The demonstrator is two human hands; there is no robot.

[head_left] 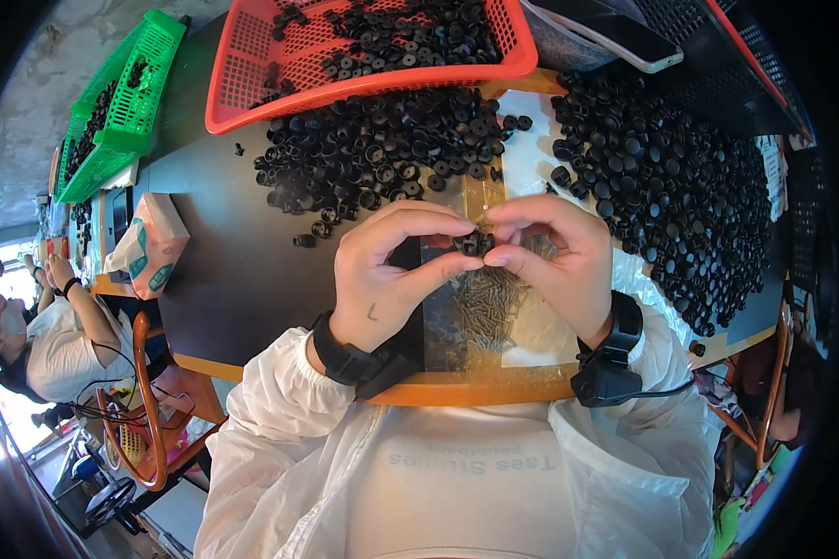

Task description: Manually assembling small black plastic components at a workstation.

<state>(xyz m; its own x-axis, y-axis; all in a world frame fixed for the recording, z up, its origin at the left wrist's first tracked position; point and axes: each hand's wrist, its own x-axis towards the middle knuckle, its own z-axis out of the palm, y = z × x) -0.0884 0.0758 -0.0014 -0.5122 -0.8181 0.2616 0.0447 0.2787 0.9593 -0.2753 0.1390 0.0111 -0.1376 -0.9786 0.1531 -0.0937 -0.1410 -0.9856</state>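
Observation:
Between my fingertips, above the table's near middle, is a small round black plastic part (474,244). My left hand (382,265) pinches it from the left with thumb and index finger. Thumb and fingers of my right hand (564,261) close on its right side. Fingertips cover some of the part, so its exact shape is hard to tell. Just below it lies a pile of metal screws (487,312). Beyond my hands spreads a heap of black round caps with holes (382,144); another heap of smooth-topped black caps (662,186) fills the right.
A red plastic basket (364,93) of black parts stands at the back. At the far left are a green basket (130,107) and a tissue box (163,242). A phone (615,37) lies at the back right. Another person (75,345) sits at the left.

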